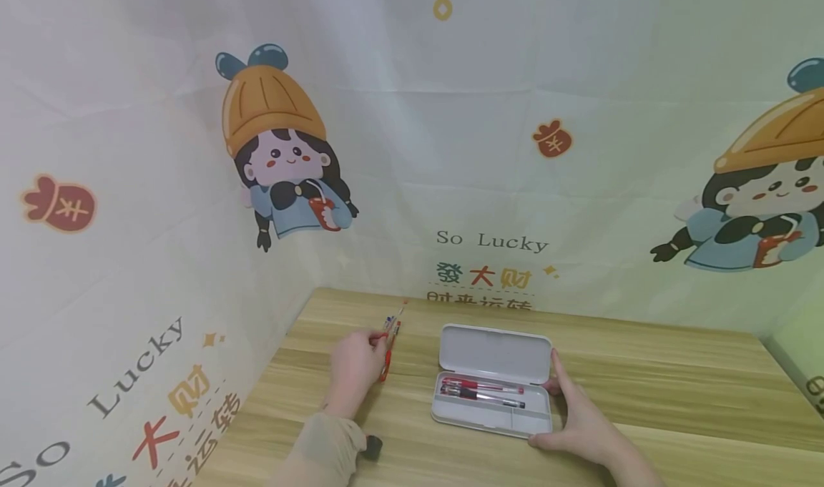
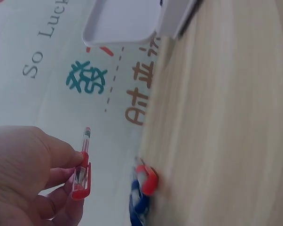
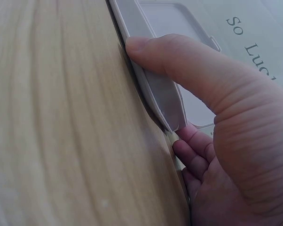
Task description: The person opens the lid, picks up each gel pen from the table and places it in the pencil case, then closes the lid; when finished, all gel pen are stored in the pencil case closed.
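My left hand [image 1: 357, 364] pinches a clear pen with a red cap [image 2: 82, 176] between thumb and fingers, raised above the table. Close by on the tabletop lie another red pen [image 1: 387, 365] and a blue pen [image 2: 139, 203], partly overlapping in view. A white pencil case [image 1: 494, 431] lies with its lid [image 1: 496, 351] swung up. Inside are a red pen [image 1: 508, 388] and a black pen [image 1: 508, 402], side by side in the long compartment. My right hand [image 1: 582, 419] grips the case's right end, thumb at the front corner, fingers behind.
The wood-grain table [image 1: 650, 387] meets a printed cloth backdrop [image 1: 399, 151] at its back and left edges. A small black object [image 1: 371, 448] sits at the left sleeve cuff [image 1: 328, 448].
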### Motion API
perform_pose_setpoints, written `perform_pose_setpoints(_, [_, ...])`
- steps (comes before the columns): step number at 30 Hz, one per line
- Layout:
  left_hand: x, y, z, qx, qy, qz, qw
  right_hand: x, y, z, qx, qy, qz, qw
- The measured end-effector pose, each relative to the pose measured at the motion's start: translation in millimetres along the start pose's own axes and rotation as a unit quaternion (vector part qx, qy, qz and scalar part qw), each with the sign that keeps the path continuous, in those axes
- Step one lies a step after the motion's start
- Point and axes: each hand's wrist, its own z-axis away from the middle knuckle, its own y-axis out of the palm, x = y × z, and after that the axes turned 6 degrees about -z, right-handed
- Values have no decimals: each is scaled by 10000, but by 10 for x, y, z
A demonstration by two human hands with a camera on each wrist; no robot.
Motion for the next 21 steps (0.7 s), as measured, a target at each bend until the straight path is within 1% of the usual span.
perform_pose_setpoints(2, [-74, -22, 30, -46, 167, 169, 9997, 9, -2, 5, 21, 16, 10, 10000])
perform_pose_setpoints(7, [-246, -47, 88, -98, 630, 431, 9970, 26, -5, 4, 50, 64, 8, 10000])
perform_pose_setpoints(11, [-372, -51, 142, -141, 981, 433, 9941, 26, -7, -9, 83, 149, 7, 9999])
perform_pose_setpoints(15, [-490, -50, 211, -98, 1260, 319, 9915, 19, -2, -18, 116, 194, 6, 9997])
perform_pose_setpoints(17, [-544, -40, 249, -66, 1463, 328, 9887, 16, 2, -18, 113, 194, 18, 9997])
perform_pose_setpoints(21, [-641, 13, 338, 121, 1824, 365, 9825, 13, 10, -16, 94, 198, 8, 9998])
